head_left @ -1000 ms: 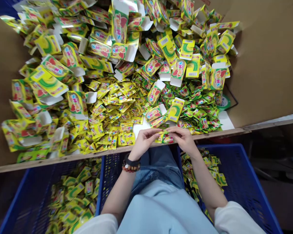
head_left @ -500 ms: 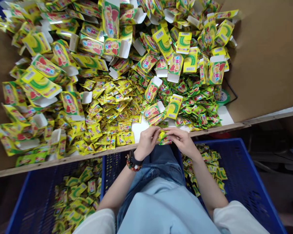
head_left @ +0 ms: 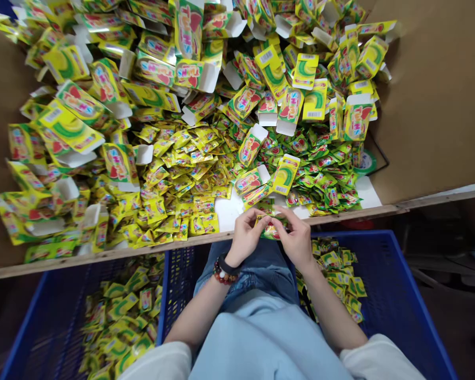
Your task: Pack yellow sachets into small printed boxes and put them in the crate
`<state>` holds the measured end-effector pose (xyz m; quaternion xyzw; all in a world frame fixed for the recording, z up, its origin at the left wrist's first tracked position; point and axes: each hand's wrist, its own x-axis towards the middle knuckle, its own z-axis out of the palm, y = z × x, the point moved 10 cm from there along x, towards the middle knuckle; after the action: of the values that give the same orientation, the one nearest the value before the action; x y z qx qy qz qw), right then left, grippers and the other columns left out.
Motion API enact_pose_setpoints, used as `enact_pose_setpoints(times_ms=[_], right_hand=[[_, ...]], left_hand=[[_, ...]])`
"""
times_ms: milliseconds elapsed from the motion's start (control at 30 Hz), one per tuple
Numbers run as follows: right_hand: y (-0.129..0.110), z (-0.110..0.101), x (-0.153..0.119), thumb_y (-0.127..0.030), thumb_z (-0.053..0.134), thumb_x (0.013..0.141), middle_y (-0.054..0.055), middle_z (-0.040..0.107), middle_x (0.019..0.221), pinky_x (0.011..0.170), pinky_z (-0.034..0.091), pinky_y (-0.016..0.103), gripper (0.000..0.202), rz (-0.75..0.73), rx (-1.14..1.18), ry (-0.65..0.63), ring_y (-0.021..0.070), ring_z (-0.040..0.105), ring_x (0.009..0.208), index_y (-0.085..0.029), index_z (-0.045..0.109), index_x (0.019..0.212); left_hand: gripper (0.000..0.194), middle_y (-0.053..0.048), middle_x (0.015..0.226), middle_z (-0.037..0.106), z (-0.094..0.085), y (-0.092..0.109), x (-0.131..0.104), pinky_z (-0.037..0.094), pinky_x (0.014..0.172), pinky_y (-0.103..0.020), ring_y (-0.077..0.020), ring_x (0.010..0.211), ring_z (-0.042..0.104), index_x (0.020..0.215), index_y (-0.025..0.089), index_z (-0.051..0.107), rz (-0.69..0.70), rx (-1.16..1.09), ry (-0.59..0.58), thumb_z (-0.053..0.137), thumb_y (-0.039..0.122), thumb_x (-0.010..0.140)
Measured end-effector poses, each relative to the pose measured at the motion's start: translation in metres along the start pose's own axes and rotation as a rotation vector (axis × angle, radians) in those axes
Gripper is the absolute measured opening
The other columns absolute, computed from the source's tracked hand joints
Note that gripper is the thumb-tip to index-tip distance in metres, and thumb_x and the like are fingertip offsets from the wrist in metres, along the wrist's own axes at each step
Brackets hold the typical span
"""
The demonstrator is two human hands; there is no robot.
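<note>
Lower centre: I am pinching a small printed packet [head_left: 271,230] between the fingertips of my left hand [head_left: 245,236] and right hand [head_left: 300,241], beside the tabletop [head_left: 226,212].

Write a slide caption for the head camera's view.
Left hand and right hand hold a small packet before heaped candy boxes, above blue crates.

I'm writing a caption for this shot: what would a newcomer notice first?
Probably the heap of small yellow and green boxes across the back of the table. Next, the two hands, left and right, holding a small packet at its front edge. Below, blue crates flank the lap.
</note>
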<state>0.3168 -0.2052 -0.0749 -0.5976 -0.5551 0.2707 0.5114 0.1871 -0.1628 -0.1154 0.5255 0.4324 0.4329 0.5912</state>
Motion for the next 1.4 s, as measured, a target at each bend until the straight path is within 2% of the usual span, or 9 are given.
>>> enact_pose_setpoints(times_ms=[133, 300, 400, 533, 633, 767, 933, 1167, 1400], right_hand=[[0.028, 0.005, -0.003, -0.039, 0.068, 0.083, 0.004, 0.074, 0.089, 0.072, 0.058, 0.032, 0.027, 0.199, 0.261, -0.049, 0.019, 0.068, 0.079, -0.021, 0.07, 0.103], [0.044, -0.022, -0.003, -0.037, 0.069, 0.08, 0.001, 0.069, 0.076, 0.06, 0.051, 0.026, 0.019, 0.259, 0.228, 0.046, 0.0142, 0.061, 0.063, -0.02, 0.068, 0.086], [0.046, -0.052, 0.001, -0.036, 0.066, 0.082, -0.001, 0.066, 0.075, 0.054, 0.044, 0.024, 0.018, 0.237, 0.154, 0.234, 0.0112, 0.053, 0.057, -0.019, 0.067, 0.086], [0.039, -0.064, 0.012, -0.036, 0.064, 0.084, 0.002, 0.069, 0.086, 0.058, 0.044, 0.025, 0.019, 0.178, 0.142, 0.322, 0.0126, 0.055, 0.065, -0.019, 0.068, 0.093], [0.036, -0.062, 0.018, -0.037, 0.062, 0.086, 0.004, 0.07, 0.091, 0.064, 0.047, 0.027, 0.021, 0.165, 0.15, 0.313, 0.015, 0.059, 0.072, -0.019, 0.069, 0.095], [0.026, -0.062, 0.023, -0.036, 0.061, 0.087, 0.003, 0.069, 0.087, 0.066, 0.047, 0.027, 0.019, 0.111, 0.133, 0.338, 0.0157, 0.06, 0.074, -0.019, 0.068, 0.091], [0.002, -0.065, 0.031, -0.03, 0.061, 0.089, 0.001, 0.066, 0.087, 0.074, 0.049, 0.028, 0.01, -0.084, 0.164, 0.402, 0.0161, 0.062, 0.081, -0.023, 0.067, 0.091], [-0.026, -0.023, 0.044, -0.021, 0.05, 0.095, 0.004, 0.066, 0.092, 0.075, 0.052, 0.031, 0.02, -0.193, -0.127, -0.17, 0.019, 0.064, 0.085, -0.024, 0.07, 0.094], [-0.045, -0.006, 0.024, -0.02, 0.048, 0.096, 0.01, 0.066, 0.097, 0.081, 0.05, 0.036, 0.03, -0.306, -0.531, 0.012, 0.024, 0.063, 0.09, -0.021, 0.065, 0.12]], left_hand=[[0.032, 0.0, 0.067, 0.062, -0.006, 0.004, -0.004, 0.041, 0.058, -0.023, -0.0111, 0.06, 0.051, 0.075, 0.016, 0.065, 0.038, 0.046, 0.112, 0.067, 0.048, 0.082], [0.031, -0.002, 0.066, 0.065, 0.0, 0.02, 0.028, 0.043, 0.058, -0.026, -0.0142, 0.06, 0.056, 0.073, 0.017, 0.072, 0.171, 0.433, -0.057, 0.061, 0.041, 0.088], [0.019, -0.01, 0.095, 0.068, -0.017, 0.042, 0.066, 0.048, 0.079, -0.034, -0.0228, 0.087, 0.062, 0.096, 0.015, 0.071, 0.327, 0.834, 0.075, 0.063, 0.03, 0.087], [0.05, -0.019, 0.118, 0.059, -0.007, 0.034, 0.105, 0.043, 0.094, -0.043, -0.0324, 0.113, 0.052, 0.125, 0.01, 0.055, 0.332, 1.298, -0.048, 0.067, 0.013, 0.077], [0.052, -0.018, 0.113, 0.058, -0.004, 0.03, 0.106, 0.041, 0.092, -0.044, -0.0332, 0.112, 0.051, 0.127, 0.011, 0.052, 0.32, 1.428, -0.079, 0.065, 0.014, 0.077], [0.055, -0.015, 0.114, 0.056, -0.008, 0.05, 0.078, 0.043, 0.091, -0.044, -0.032, 0.109, 0.053, 0.126, 0.016, 0.053, 0.393, 1.319, 0.007, 0.07, 0.021, 0.074], [0.063, -0.01, 0.117, 0.061, 0.013, 0.058, 0.027, 0.051, 0.087, -0.036, -0.0258, 0.104, 0.061, 0.131, 0.021, 0.047, 0.495, 1.021, -0.127, 0.074, 0.028, 0.075], [0.062, -0.01, 0.114, 0.067, 0.021, 0.049, -0.003, 0.055, 0.087, -0.039, -0.0265, 0.103, 0.066, 0.131, 0.02, 0.048, 0.57, 0.95, -0.009, 0.073, 0.02, 0.074], [0.055, -0.013, 0.118, 0.067, 0.021, 0.022, -0.015, 0.056, 0.093, -0.043, -0.0263, 0.108, 0.066, 0.133, 0.019, 0.047, 0.607, 0.718, 0.158, 0.066, 0.027, 0.081]])
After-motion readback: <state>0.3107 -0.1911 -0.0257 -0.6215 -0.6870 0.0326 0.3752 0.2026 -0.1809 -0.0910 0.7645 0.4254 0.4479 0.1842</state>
